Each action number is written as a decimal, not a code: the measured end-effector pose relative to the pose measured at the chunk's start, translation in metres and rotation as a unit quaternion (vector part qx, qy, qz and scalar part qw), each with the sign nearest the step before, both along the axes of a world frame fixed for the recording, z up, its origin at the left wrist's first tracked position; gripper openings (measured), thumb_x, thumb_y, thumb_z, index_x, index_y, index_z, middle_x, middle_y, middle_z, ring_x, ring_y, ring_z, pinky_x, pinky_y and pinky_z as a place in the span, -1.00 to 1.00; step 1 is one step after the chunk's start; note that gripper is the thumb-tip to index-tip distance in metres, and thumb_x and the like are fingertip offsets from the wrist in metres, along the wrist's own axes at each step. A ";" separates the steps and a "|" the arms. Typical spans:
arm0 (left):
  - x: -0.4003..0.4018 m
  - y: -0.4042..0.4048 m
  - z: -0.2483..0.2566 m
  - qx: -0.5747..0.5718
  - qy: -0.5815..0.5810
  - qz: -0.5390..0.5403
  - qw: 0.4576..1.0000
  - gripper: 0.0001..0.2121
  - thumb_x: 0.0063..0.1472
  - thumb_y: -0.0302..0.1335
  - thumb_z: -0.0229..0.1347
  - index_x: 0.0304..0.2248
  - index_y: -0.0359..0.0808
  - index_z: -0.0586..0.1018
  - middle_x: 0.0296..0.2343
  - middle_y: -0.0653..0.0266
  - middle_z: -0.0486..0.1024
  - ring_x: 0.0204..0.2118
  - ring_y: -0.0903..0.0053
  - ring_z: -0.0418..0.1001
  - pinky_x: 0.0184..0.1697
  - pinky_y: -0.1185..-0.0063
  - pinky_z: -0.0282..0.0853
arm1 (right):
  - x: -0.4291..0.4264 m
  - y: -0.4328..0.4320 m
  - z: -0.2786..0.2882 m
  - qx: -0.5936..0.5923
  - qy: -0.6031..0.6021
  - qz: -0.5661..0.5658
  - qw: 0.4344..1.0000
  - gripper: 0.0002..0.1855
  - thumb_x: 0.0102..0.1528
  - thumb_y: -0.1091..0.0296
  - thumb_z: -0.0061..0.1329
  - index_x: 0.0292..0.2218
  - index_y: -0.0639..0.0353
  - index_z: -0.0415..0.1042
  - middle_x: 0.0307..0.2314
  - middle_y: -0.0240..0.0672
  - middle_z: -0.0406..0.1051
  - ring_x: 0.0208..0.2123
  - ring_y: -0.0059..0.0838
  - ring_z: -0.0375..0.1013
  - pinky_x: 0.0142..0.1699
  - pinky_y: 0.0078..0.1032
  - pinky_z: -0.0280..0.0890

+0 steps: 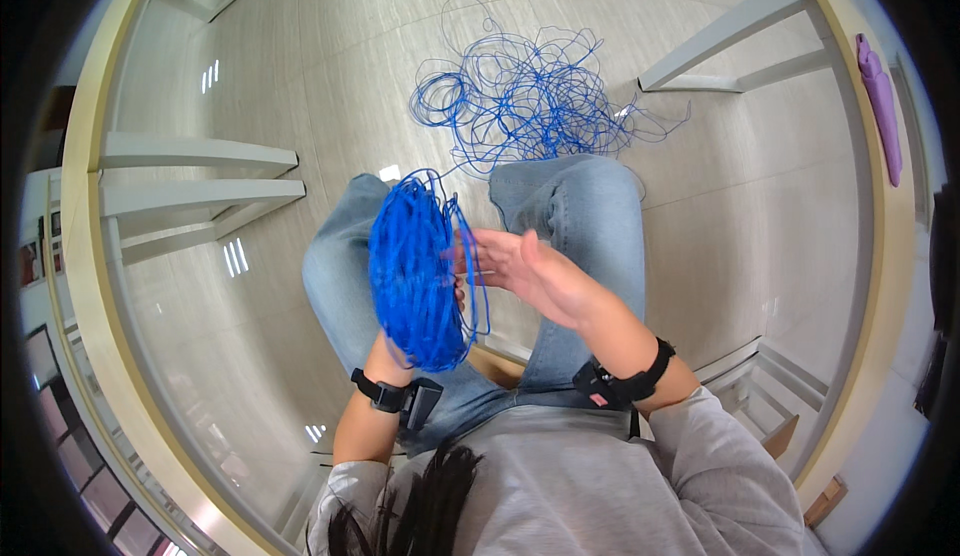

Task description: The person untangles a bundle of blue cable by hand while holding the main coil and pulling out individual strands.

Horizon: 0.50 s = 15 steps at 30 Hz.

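A thick hank of blue cord, looped lengthwise, is held up over my lap on my left hand. The cord hides most of that hand; only some fingertips show at the hank's right side. My right hand is beside the hank on the right, fingers extended and thumb apart, with its fingertips behind a few loose outer loops. Whether those fingertips touch the cord is unclear. A strand runs from the top of the hank towards a loose tangle of blue cord on the floor beyond my knees.
Pale tables with light wooden edges curve along both sides, their grey legs standing on the tiled floor. A purple folded item lies on the right table edge. I am seated, jeans-clad knees apart, with a strapped device on each wrist.
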<state>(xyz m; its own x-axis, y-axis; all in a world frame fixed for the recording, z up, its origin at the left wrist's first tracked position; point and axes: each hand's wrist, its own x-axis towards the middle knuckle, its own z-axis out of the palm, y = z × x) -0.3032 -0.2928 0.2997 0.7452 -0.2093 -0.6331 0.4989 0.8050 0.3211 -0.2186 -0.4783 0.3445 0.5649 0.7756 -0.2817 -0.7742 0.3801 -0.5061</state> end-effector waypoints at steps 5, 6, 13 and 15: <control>0.028 -0.011 -0.029 0.181 0.065 -0.047 0.980 -0.72 0.05 -0.52 0.00 -0.19 -0.38 0.41 -0.39 0.18 0.47 -0.47 0.47 0.46 -0.45 0.55 0.43 | -0.020 -0.005 0.005 -0.040 0.018 -0.044 0.998 -0.18 -0.04 -0.18 -0.07 0.02 0.32 0.06 -0.05 -0.14 0.20 0.00 -0.31 0.20 0.08 -0.37 0.09; 0.031 -0.015 -0.028 0.238 0.066 -0.085 0.965 -0.72 0.03 -0.52 0.01 -0.22 -0.38 0.42 -0.43 0.19 0.47 -0.49 0.49 0.46 -0.48 0.58 0.42 | -0.020 -0.007 0.004 0.003 0.037 -0.027 0.999 -0.17 -0.07 -0.16 -0.03 0.01 0.32 0.07 -0.06 -0.11 0.22 -0.01 -0.25 0.22 0.07 -0.33 0.12; 0.027 -0.041 -0.042 0.334 -0.019 -0.187 0.924 -0.83 0.00 -0.46 0.06 -0.36 -0.31 0.47 -0.56 0.33 0.47 -0.61 0.61 0.41 -0.60 0.63 0.33 | -0.037 -0.015 0.007 0.044 0.120 0.019 0.992 0.07 -0.28 -0.01 0.22 0.11 0.20 -0.10 -0.01 0.14 0.10 0.06 0.04 0.07 0.14 -0.14 -0.01; 0.016 -0.039 -0.077 0.354 -0.112 -0.234 0.898 -0.83 0.01 -0.45 0.07 -0.36 -0.30 0.47 -0.56 0.31 0.46 -0.61 0.61 0.40 -0.59 0.62 0.32 | -0.045 -0.015 0.004 0.063 0.125 0.020 0.990 0.13 -0.33 -0.02 0.24 0.11 0.24 -0.14 -0.07 0.12 0.16 0.02 0.02 0.14 0.14 -0.15 0.00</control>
